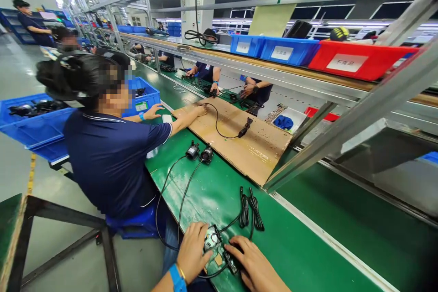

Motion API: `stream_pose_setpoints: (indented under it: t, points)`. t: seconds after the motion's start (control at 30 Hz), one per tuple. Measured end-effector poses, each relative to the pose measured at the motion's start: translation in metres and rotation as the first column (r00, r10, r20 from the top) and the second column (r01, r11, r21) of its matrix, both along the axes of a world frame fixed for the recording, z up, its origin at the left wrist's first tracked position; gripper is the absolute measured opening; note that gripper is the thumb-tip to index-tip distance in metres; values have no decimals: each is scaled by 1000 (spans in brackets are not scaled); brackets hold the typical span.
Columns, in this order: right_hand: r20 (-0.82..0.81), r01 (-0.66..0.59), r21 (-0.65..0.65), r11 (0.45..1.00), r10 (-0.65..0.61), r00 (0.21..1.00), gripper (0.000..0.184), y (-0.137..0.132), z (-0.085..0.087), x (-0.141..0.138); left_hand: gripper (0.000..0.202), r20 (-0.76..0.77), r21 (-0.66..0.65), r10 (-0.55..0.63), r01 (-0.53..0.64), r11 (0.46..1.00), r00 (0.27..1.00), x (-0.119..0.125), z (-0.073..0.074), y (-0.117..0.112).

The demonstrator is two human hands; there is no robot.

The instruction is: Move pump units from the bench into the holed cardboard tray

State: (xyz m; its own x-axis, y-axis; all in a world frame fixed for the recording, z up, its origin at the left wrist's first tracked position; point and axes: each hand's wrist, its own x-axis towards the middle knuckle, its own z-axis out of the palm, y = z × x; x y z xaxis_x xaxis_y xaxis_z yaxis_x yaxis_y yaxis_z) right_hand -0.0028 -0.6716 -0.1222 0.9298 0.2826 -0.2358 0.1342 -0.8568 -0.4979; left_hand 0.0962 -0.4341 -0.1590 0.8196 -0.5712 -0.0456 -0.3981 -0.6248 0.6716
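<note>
My left hand (pixel 193 251), with a blue wristband, is curled round the left side of a small black device with a pale open face (pixel 214 241) at the near edge of the green belt (pixel 301 251). My right hand (pixel 251 262) presses its fingers on the black part (pixel 233 262) at the device's right side. Black cables run from the device to two bundled cords (pixel 251 212) just beyond my hands. Two small black pump-like units (pixel 199 153) with cables lie farther up the belt.
A co-worker in a dark blue shirt (pixel 109 159) sits to my left, one hand reaching onto a cardboard sheet (pixel 239 139) that carries a black cable. Blue bins (pixel 277 49) and a red bin (pixel 356 61) stand on the overhead shelf. A slanted metal frame (pixel 342 132) crosses the right.
</note>
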Motion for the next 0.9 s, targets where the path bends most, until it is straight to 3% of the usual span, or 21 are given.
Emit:
stream_pose_setpoints:
  t: [0.1, 0.27, 0.37, 0.43, 0.5, 0.57, 0.67, 0.77, 0.83, 0.9]
  points:
    - [-29, 121, 53, 991, -120, 992, 74, -7, -23, -3, 63, 41, -64, -12, 15, 998, 999, -6, 10, -9]
    - [129, 225, 161, 961, -246, 961, 58, -4, -40, 11, 71, 357, -214, -224, 313, 925, 907, -31, 22, -13]
    - [297, 258, 143, 955, -290, 910, 60, -1, -48, 10, 58, 395, -259, -123, 239, 936, 911, -35, 16, -14]
    - [427, 302, 102, 948, -316, 847, 49, -3, -51, -2, 50, 342, -285, -64, 169, 943, 938, -34, 12, -14]
    - [543, 392, 74, 917, -367, 755, 32, -9, -52, -14, 45, 310, -313, -52, 154, 937, 949, -33, 9, -14]
    - [591, 461, 54, 886, -400, 701, 34, -16, -49, -18, 40, 299, -345, -66, 173, 923, 952, -34, 8, -16]
    - [520, 384, -30, 923, -314, 794, 54, -27, -43, 1, 39, 303, -377, -145, 258, 890, 942, -35, 8, -20]
    - [410, 310, -102, 945, -244, 879, 42, -32, -34, 31, 39, 338, -365, -210, 333, 869, 917, -34, 7, -20]
    - [459, 344, -115, 932, -257, 851, 39, -32, -26, 39, 36, 328, -339, -204, 316, 886, 923, -32, 8, -16]
    - [603, 412, -120, 903, -263, 753, 47, -32, -19, 29, 36, 300, -310, -229, 322, 894, 926, -31, 9, -10]
